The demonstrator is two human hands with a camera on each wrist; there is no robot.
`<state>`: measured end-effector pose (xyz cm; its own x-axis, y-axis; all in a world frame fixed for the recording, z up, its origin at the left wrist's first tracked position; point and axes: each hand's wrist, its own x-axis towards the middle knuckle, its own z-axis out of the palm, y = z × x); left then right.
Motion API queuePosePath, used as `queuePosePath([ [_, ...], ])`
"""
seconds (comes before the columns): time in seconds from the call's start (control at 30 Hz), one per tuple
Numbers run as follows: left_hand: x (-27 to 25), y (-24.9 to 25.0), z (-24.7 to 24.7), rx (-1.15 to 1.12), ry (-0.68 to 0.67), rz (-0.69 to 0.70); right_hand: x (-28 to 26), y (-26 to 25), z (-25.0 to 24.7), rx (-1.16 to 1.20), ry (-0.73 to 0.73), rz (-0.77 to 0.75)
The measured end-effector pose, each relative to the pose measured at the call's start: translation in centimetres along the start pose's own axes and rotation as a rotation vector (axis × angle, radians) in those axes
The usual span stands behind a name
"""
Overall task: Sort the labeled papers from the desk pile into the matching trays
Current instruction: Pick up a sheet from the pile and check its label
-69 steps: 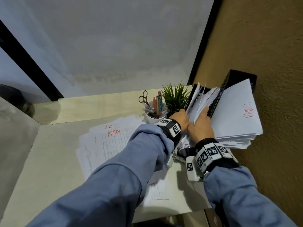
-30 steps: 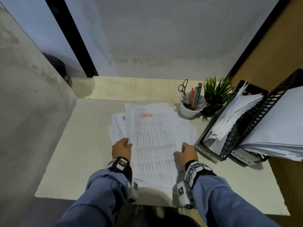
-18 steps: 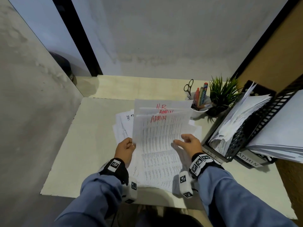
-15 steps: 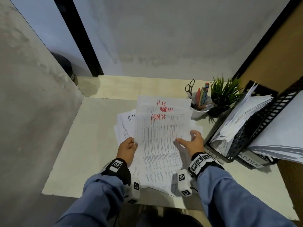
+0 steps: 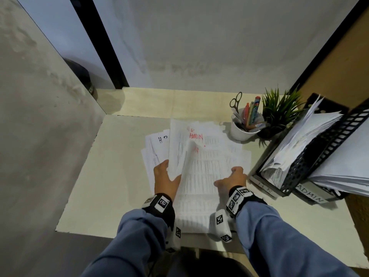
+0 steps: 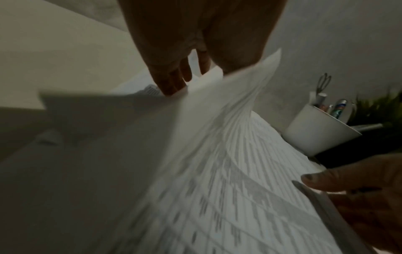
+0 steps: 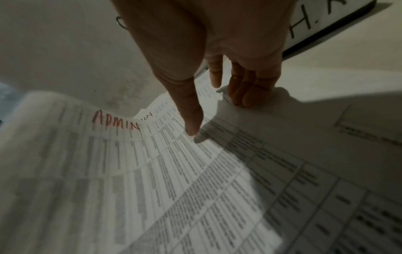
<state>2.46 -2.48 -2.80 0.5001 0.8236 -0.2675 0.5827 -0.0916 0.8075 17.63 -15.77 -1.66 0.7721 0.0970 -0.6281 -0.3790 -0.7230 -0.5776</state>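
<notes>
Two hands worked the paper pile (image 5: 199,156) on the bench (image 5: 111,176). Left hand (image 5: 165,180) was at the pile's left edge, thumb on top of a lifted sheet (image 5: 197,176), fingers (image 6: 172,82) tucked under it, so it held that sheet; the sheet's left side curled up off the pile, motion blur in the left wrist view. Right hand (image 5: 232,179) lay at the right side of the same sheet, fingers (image 7: 250,92) fairly straight with tips down on the paper and thumb reaching toward the sheet; relaxed, no clear grip seen.

Red "ADMIN" label (image 7: 116,121) was readable on the curled sheet in the right wrist view. In the head view another "ADMIN" sheet (image 5: 195,135) lay beneath in the pile, and a sheet marked with black "H" (image 5: 160,139) stuck out at the pile's left.

Trays stood at the bench's right side: black HR tray (image 5: 265,188), stuffed with papers, just beside the right hand, and ADMIN tray (image 5: 311,195) further right, also loaded with sheets.

White cup (image 5: 242,130) with scissors (image 5: 235,100) and pens sat behind the pile, small green plant (image 5: 279,108) next to it. Blue sleeves and marker wristbands on both arms.
</notes>
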Motion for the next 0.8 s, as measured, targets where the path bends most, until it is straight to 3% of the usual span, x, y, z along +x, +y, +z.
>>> queuePosePath([
  [0.1,-0.1,0.2,0.5,0.112,-0.015,0.016,0.0,0.4,0.5,-0.002,-0.022,-0.032],
  [0.27,0.0,0.5,0.9,0.305,-0.212,-0.041,0.2,1.2,0.6,0.057,-0.025,-0.125],
  [0.43,1.8,1.1,0.8,0.363,-0.100,-0.060,-0.6,1.9,-1.6,0.291,-0.037,-0.096],
  [0.6,1.5,1.5,0.8,0.430,-0.195,-0.063,-0.9,3.0,-3.2,0.451,-0.039,-0.026],
  [0.7,1.9,0.5,1.2,0.283,-0.167,-0.077,0.3,3.8,-3.2,0.432,-0.022,-0.002],
  [0.8,2.2,-0.3,1.0,0.013,-0.086,-0.119,-0.1,3.4,-3.8,0.436,-0.100,-0.025],
])
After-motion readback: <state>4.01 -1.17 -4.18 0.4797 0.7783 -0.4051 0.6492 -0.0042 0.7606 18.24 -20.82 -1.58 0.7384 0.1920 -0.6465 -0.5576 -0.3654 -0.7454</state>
